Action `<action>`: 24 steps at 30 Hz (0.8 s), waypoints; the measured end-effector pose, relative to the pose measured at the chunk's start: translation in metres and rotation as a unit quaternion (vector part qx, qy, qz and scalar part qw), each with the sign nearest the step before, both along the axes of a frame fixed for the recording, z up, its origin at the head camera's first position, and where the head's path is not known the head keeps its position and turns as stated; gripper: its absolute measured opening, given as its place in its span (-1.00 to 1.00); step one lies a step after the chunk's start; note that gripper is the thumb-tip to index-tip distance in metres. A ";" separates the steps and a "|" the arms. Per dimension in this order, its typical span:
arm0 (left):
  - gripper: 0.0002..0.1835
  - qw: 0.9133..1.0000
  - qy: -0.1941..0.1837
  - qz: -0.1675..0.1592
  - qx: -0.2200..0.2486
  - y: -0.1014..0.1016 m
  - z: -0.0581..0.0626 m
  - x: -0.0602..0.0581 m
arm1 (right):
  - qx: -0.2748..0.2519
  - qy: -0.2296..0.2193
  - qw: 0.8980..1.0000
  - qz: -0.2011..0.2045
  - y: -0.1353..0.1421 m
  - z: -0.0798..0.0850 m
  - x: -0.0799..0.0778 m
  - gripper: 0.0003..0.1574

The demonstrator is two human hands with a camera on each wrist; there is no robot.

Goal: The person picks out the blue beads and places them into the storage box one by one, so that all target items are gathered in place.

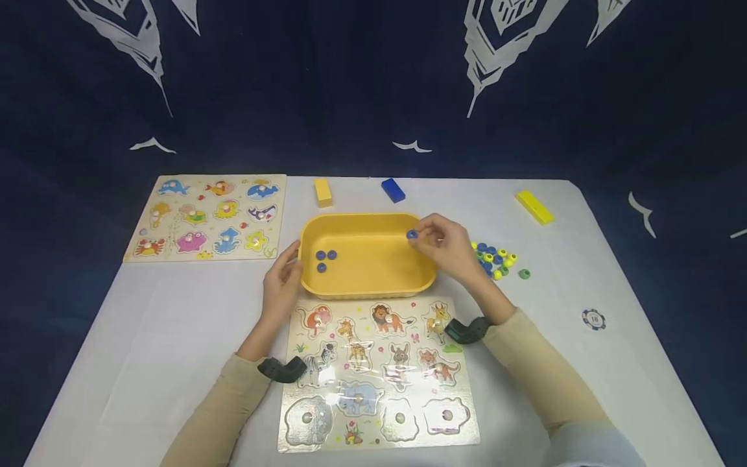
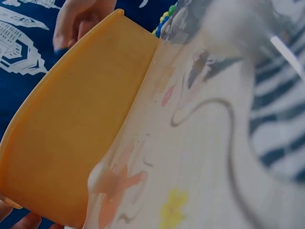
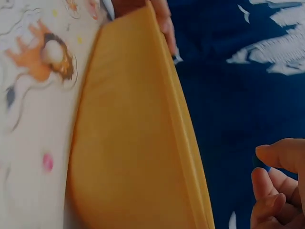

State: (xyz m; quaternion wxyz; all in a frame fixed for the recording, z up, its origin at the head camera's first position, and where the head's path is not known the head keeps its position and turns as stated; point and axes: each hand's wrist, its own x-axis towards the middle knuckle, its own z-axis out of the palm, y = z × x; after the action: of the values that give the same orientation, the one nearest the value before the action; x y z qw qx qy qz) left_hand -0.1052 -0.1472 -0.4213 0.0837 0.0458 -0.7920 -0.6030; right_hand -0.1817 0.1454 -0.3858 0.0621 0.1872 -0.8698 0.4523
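Observation:
A yellow tray (image 1: 373, 285) stands in front of the person, with three blue beads (image 1: 321, 255) in its left part. My left hand (image 1: 280, 285) rests against the tray's left end, its fingers lying along the outer wall. Over the tray's right rim, my right hand (image 1: 446, 246) pinches another blue bead (image 1: 412, 234) between thumb and fingertips. In the right wrist view the fingers (image 3: 276, 157) of that hand nearly cover the bead. A pile of blue, yellow and green beads (image 1: 488, 258) lies to the right, partly behind the right hand.
An animal puzzle board (image 1: 373, 357) lies just in front of the tray. A sea-animal puzzle board (image 1: 207, 220) is at the back left. Yellow (image 1: 323, 193) and blue blocks (image 1: 393, 190) sit behind the tray. Farther right are a long yellow block (image 1: 533, 207) and a poker chip (image 1: 593, 319).

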 end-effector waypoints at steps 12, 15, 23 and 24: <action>-0.56 1.000 0.007 0.007 0.013 -0.008 -0.032 -0.012 | 0.075 -0.134 0.977 0.148 -0.105 -0.025 -0.026 -0.79; -0.57 1.000 0.016 0.009 0.013 -0.007 -0.034 -0.012 | 0.101 -0.125 0.974 0.162 -0.115 -0.031 -0.028 -0.80; -0.57 1.000 0.019 0.006 0.008 -0.008 -0.034 -0.012 | 0.164 -0.117 0.964 0.171 -0.126 -0.041 -0.025 -0.82; -0.57 1.000 0.019 0.007 0.007 -0.009 -0.033 -0.012 | 0.166 -0.116 0.964 0.174 -0.127 -0.040 -0.025 -0.81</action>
State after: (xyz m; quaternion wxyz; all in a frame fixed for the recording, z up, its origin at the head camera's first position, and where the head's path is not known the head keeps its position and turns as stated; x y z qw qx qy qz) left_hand -0.1170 -0.1560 -0.4547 0.1022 0.0405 -0.7855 -0.6091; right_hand -0.2066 0.0186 -0.4259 -0.1505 0.2893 -0.8880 0.3244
